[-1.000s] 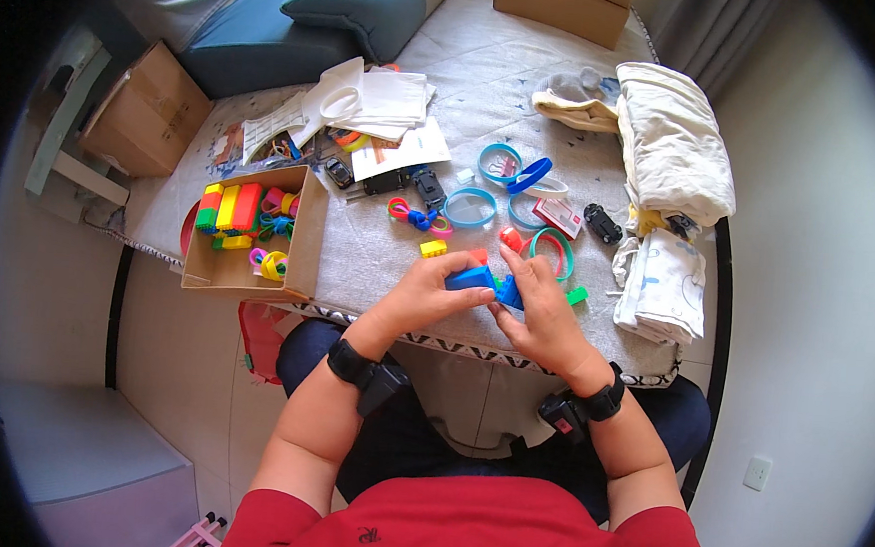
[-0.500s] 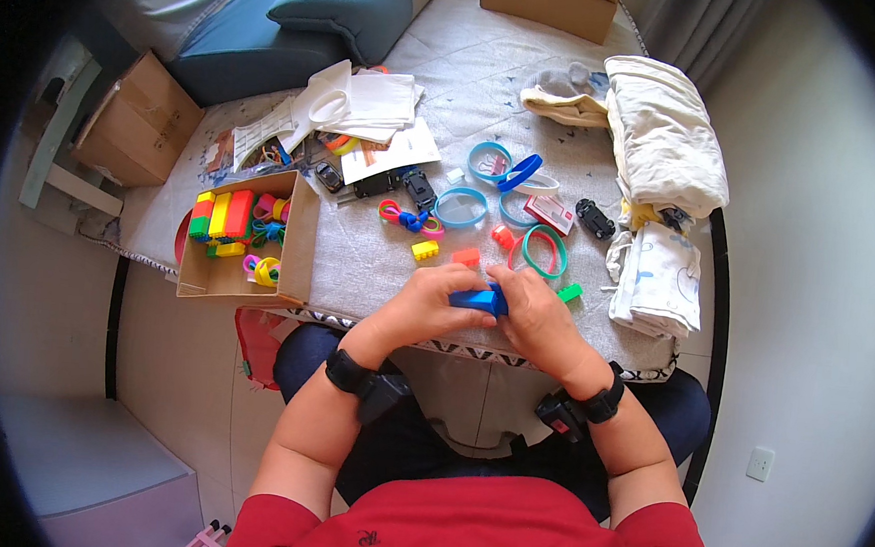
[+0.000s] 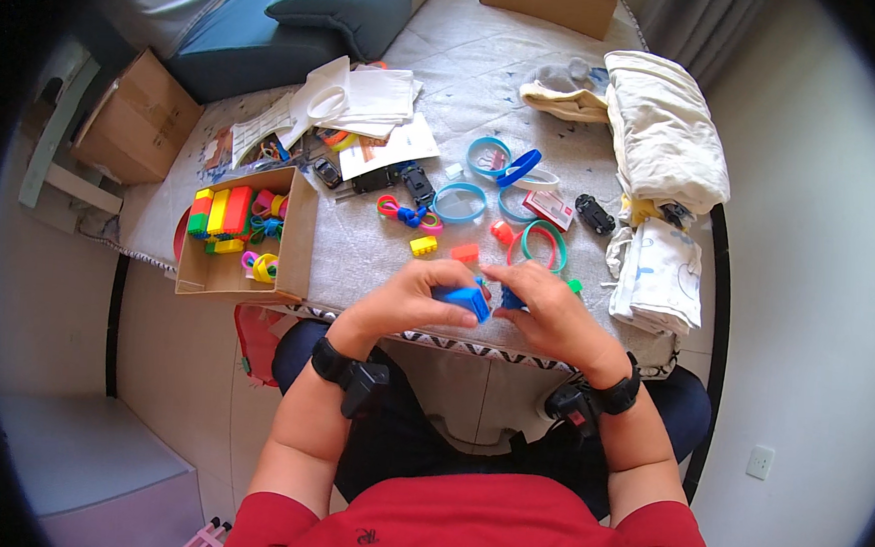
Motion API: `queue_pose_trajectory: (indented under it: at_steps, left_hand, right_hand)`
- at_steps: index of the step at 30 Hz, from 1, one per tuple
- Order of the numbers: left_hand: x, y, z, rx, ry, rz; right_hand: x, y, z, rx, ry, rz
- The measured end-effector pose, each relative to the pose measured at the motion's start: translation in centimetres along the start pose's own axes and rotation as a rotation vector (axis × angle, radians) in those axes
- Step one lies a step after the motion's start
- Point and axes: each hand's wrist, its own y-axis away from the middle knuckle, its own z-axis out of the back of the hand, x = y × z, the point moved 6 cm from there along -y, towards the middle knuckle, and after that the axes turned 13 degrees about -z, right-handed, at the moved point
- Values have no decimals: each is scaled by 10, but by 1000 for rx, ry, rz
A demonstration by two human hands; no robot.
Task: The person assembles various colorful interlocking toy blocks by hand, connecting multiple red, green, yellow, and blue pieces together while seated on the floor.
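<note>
My left hand [image 3: 406,297] grips a blue toy building block [image 3: 470,302] between thumb and fingers, just above the near edge of the bed. A small gap away, my right hand [image 3: 560,316] pinches another blue block [image 3: 512,298], partly hidden by its fingers. Beyond my hands lie a yellow block [image 3: 423,246], an orange-red block [image 3: 466,253] and a red block [image 3: 501,231]. A green block [image 3: 574,286] shows just past my right fingers. Close by, a green wristband [image 3: 529,241] overlaps a red one.
At the left, an open cardboard box [image 3: 300,240] holds stacked blocks and coloured bands. Farther back are blue wristbands [image 3: 459,203], black toy cars [image 3: 418,185], a red-and-white small box [image 3: 550,209] and white papers [image 3: 378,104]. Folded cloths [image 3: 658,272] lie at the right.
The blue blocks were together between my hands; now they are apart, one in each hand. Both hands have spread slightly away from each other.
</note>
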Motion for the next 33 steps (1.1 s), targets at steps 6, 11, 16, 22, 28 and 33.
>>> queue_pose_trajectory:
  at_steps: [6,11,16,22,28,33]
  left_hand:
    - [9,2,7,-159,193,202]
    - [10,-1,1,-145,221,100]
    - [14,-1,-8,-69,198,96]
    - [16,-1,-3,-257,352,243]
    - [11,-1,-4,-184,180,292]
    - [10,0,-3,-170,156,299]
  right_hand:
    - [13,-6,12,-269,360,42]
    - [17,-7,5,-146,12,63]
    - [2,-2,-6,-127,-41,18]
    - [4,-2,16,-240,-202,-79]
    - [7,-4,6,-98,-291,-87]
    - [7,-4,7,-56,-307,-98]
